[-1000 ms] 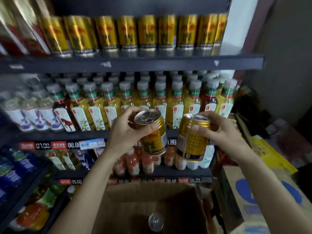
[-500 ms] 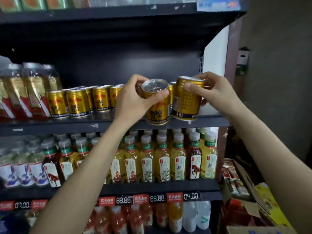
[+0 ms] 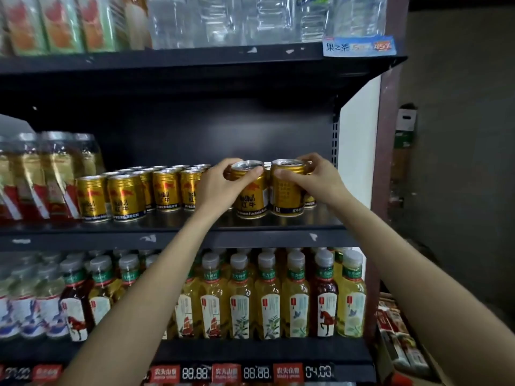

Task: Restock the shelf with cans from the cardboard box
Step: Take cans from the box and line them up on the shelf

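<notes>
Gold aluminium is the material under both grips: the left hand point(image 3: 216, 188) curls around the upper wall of the left can point(image 3: 249, 190), thumb laid across the rim, and the right hand point(image 3: 312, 181) wraps the right can point(image 3: 287, 188) the same way, fingers closed over its top edge. Each hand holds one can and nothing else. Both cans stand upright at centre frame, side by side and touching or nearly so, with their bases on or just above the shelf point(image 3: 178, 238); contact with the board cannot be confirmed. Gripping near the rim probably keeps the fingers off the shelf surface and lets each can be set down vertically. The position chosen is the right end of the shelf, in front of further cans partly hidden behind the hands, which extends the existing row of cans point(image 3: 131, 195) at centre left toward the white side panel point(image 3: 359, 140). A gap separates the row from the left can, largely hidden by the left hand. The cardboard box is out of view. Tea bottles point(image 3: 267, 296) fill the tier below, and wrapped packs point(image 3: 41, 174) occupy the left edge.
</notes>
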### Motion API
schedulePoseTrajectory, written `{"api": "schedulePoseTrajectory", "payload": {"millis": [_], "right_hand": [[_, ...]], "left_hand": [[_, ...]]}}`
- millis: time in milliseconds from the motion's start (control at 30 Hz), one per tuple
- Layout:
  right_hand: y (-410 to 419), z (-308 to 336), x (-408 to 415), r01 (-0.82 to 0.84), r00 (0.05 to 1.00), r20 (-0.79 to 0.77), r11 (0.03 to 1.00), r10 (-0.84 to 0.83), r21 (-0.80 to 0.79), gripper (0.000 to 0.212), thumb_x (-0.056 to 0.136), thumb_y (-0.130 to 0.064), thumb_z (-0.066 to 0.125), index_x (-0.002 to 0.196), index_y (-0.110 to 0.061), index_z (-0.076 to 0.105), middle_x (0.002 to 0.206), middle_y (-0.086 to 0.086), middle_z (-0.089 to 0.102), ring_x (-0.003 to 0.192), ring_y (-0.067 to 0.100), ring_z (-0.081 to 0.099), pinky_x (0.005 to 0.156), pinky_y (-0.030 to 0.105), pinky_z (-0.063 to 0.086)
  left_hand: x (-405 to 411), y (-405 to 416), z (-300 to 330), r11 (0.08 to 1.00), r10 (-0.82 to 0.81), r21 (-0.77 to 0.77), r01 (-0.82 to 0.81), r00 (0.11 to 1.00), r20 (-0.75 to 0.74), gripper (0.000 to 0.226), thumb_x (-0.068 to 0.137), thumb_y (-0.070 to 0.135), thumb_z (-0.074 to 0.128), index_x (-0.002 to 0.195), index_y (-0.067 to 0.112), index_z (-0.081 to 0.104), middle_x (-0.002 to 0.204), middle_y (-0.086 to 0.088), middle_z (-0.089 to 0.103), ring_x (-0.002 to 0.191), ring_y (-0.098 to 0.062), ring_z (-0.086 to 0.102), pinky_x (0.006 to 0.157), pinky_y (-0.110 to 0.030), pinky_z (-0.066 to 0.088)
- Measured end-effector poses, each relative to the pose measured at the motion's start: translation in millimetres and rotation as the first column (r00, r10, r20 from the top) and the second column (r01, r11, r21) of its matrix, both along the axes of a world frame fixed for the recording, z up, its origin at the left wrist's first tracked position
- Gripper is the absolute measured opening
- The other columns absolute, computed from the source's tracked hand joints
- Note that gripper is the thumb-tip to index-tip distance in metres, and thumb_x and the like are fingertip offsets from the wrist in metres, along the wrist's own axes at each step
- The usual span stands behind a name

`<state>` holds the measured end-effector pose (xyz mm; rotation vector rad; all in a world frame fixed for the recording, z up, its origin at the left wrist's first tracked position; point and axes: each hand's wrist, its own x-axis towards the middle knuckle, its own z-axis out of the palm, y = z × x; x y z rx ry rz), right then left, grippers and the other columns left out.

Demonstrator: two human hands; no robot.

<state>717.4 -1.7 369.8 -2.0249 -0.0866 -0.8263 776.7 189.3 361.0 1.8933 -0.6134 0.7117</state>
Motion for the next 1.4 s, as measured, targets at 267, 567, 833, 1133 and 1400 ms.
{"api": "schedulePoseTrajectory", "payload": {"millis": [267, 567, 833, 1133, 1400], "right_hand": [[53.7, 0.5, 54.1, 0.015, 0.997, -0.073, 0.993, -0.024, -0.114, 0.073, 0.07, -0.056, 0.072, 0.122, -0.009, 0.053, 0.108, 0.004, 0.061, 0.1, 0.022, 0.062, 0.081, 0.038, 0.057], [47.7, -4.7, 63.0, -0.115, 0.976, -0.211, 0.94, 0.047, -0.321, 0.088, 0.077, -0.054, 0.064, 0.142, -0.013, 0.023, 0.144, 0.01, 0.04, 0.13, 0.026, 0.042, 0.103, 0.039, 0.042], [52.5, -14.3, 50.3, 0.018, 0.995, -0.089, 0.94, -0.051, -0.341, 0.072, 0.068, -0.041, 0.079, 0.127, -0.012, 0.05, 0.105, 0.001, 0.063, 0.099, 0.018, 0.061, 0.083, 0.03, 0.051], [118.3, -21.8, 75.2, 0.187, 0.981, 0.014, 0.92, -0.194, -0.345, 0.08, 0.063, -0.059, 0.075, 0.122, -0.01, 0.052, 0.119, 0.007, 0.061, 0.106, 0.024, 0.06, 0.083, 0.035, 0.052], [161.0, -23.8, 95.4, 0.171, 0.984, 0.012, 0.936, -0.176, -0.307, 0.076, 0.064, -0.058, 0.075, 0.119, -0.011, 0.053, 0.12, 0.007, 0.06, 0.106, 0.025, 0.06, 0.084, 0.039, 0.053]], "left_hand": [[32.0, 46.5, 13.7, 0.962, 0.234, 0.146, -0.231, 0.972, -0.003, 0.067, 0.067, 0.071, 0.062, 0.111, 0.021, 0.062, 0.112, 0.003, 0.064, 0.106, -0.015, 0.058, 0.081, -0.029, 0.048], [57.0, 53.4, -0.3, 0.888, 0.239, 0.392, -0.239, 0.97, 0.05, 0.079, 0.071, 0.073, 0.055, 0.129, 0.02, 0.048, 0.135, -0.003, 0.051, 0.122, -0.022, 0.049, 0.092, -0.036, 0.044], [58.5, 73.5, -8.8, 0.833, -0.012, 0.54, -0.122, 0.971, 0.238, 0.063, 0.078, 0.051, 0.066, 0.133, 0.027, 0.047, 0.139, 0.004, 0.044, 0.131, -0.015, 0.035, 0.105, -0.031, 0.028], [64.5, 130.1, -1.9, 0.728, 0.091, 0.619, -0.295, 0.937, 0.338, 0.071, 0.073, 0.067, 0.057, 0.131, 0.026, 0.051, 0.136, 0.002, 0.053, 0.127, -0.024, 0.046, 0.108, -0.041, 0.028], [64.4, 168.1, 2.6, 0.71, 0.143, 0.62, -0.334, 0.93, 0.337, 0.062, 0.078, 0.05, 0.066, 0.132, 0.023, 0.05, 0.137, -0.004, 0.052, 0.136, -0.027, 0.033, 0.114, -0.035, 0.015]]}}
